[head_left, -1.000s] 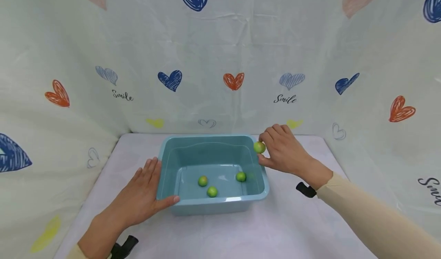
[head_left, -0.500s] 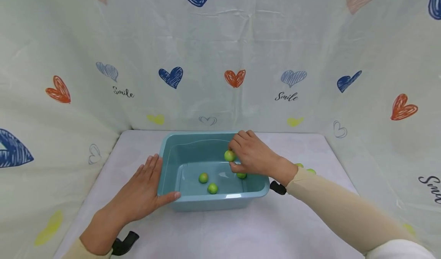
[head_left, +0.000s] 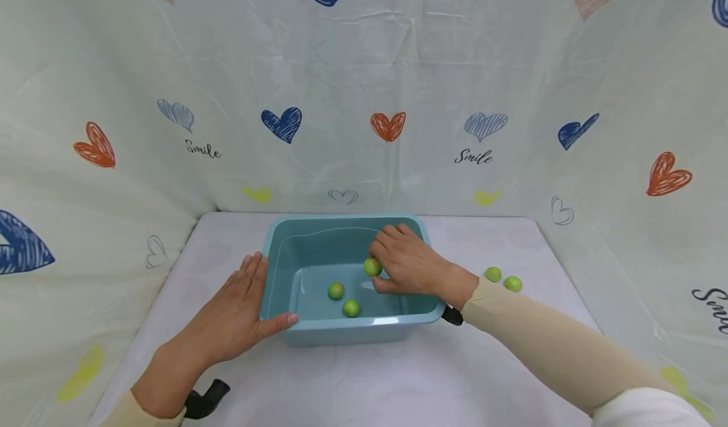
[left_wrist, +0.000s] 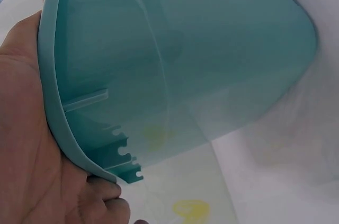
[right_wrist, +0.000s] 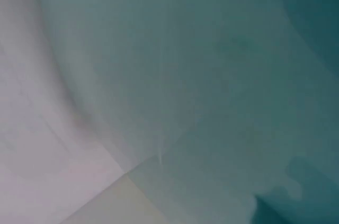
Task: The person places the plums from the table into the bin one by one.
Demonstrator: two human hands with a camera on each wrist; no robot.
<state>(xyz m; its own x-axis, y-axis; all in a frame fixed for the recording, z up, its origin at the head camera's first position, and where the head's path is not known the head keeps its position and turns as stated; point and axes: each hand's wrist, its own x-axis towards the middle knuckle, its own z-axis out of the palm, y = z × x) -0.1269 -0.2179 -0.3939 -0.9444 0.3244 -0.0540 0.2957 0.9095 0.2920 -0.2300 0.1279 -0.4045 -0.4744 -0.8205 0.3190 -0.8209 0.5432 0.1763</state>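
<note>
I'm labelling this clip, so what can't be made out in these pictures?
Head: basin floor behind the right hand; the hand covers it.
Head: most of the left sleeve; cut off by the bottom edge.
Left wrist: what lies in the basin; its wall stands in front.
Right wrist: the held green fruit; blurred basin wall fills most of the view.

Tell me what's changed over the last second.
The right hand, pinching a green fruit, moved left from the right rim of the basin to over its inside, hiding another fruit there. Two outer fruits on the table came into view. The left hand and two inner fruits stayed put.
</note>
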